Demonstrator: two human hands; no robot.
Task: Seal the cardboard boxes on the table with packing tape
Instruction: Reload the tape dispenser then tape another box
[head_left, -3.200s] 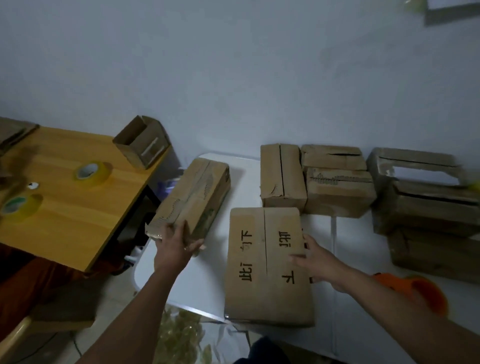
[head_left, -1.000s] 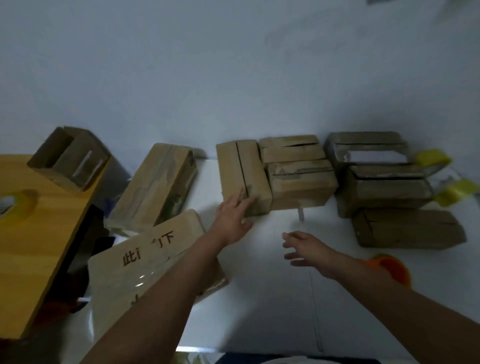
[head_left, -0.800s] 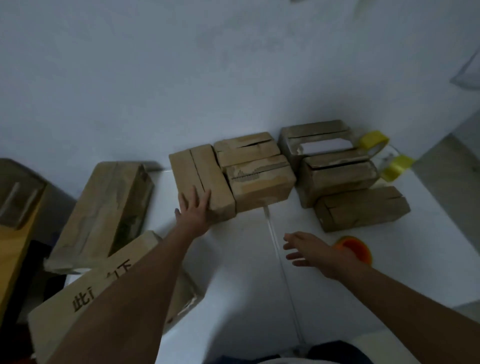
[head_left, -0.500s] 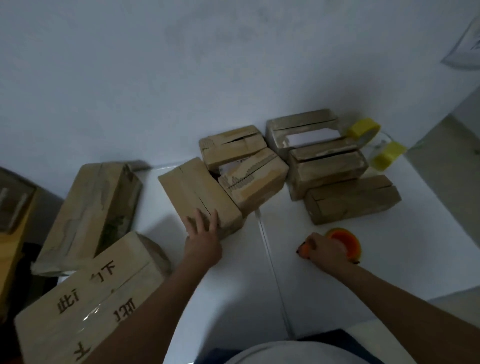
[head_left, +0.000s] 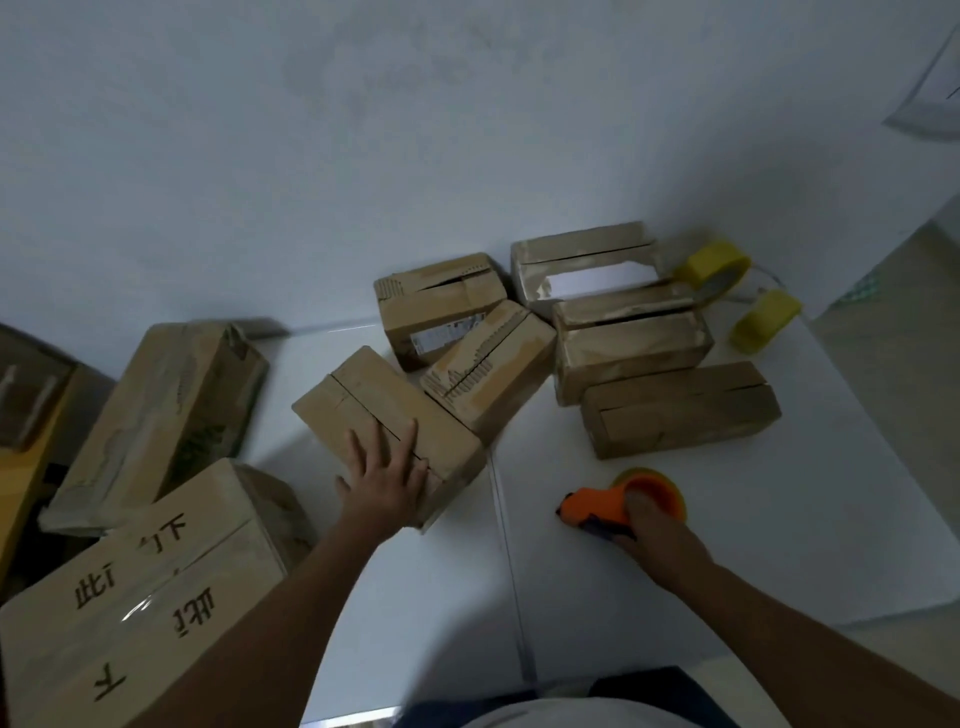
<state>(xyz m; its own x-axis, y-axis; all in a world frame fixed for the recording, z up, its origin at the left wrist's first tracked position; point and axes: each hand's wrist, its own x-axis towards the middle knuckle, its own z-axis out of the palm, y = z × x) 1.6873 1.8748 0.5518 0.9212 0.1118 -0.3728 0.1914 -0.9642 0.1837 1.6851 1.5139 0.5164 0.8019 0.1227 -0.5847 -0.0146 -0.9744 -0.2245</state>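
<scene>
Sealed: printed box (head_left: 140, 597) at near left carries glossy tape along its seam.
Unsealed: pulled box (head_left: 387, 421) mid-table, seam bare; six others appear untaped.
Left hand (head_left: 384, 483): fingers spread flat on pulled box.
Right hand (head_left: 652, 525): grips orange tape dispenser (head_left: 605, 504) on white table (head_left: 649, 577).
Surroundings: yellow tape rolls (head_left: 714, 267) by the wall; neighbouring box (head_left: 488, 369) touches the pulled one.

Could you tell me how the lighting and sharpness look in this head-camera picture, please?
Head view: dim, bluish light and soft detail throughout; wide-angle bending tilts the wall and white table; a glare streak shines on the printed box's tape; the orange tape dispenser stands out.
</scene>
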